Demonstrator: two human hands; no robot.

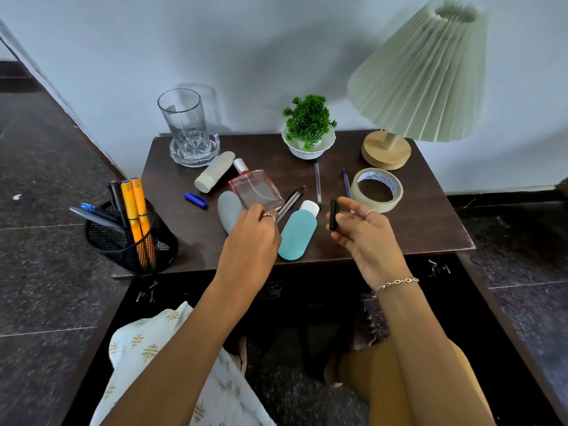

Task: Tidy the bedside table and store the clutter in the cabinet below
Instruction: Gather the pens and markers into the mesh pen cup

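- Here, a clear pen (290, 203) is pinched at its near end by the left hand (250, 244), fingers curled round the barrel, above the bedside table (430, 229).
- The pen's long axis is seen to run from the grip up and to the right, its dark tip pointing away from the person, across the gap between the pink perfume bottle (256, 189) and the teal bottle (297, 230).
- A black pen cap (333, 215) is held upright in the right hand (365, 232), pinched between thumb and fingers, the remaining fingers loosely spread.
- The cap is placed just right of the pen's tip and a little nearer the person; the right hand is judged the nearer one to bring cap to pen.
- The capping is judged not yet done; cap and pen are apart.
- A mesh pen holder (132, 241) is set at the table's left front corner, well apart from both hands.
- Other clutter is left lying on the top: a blue cap (195, 200), a tape roll (377, 189), a white tube (214, 175) and two loose pens near the tape.
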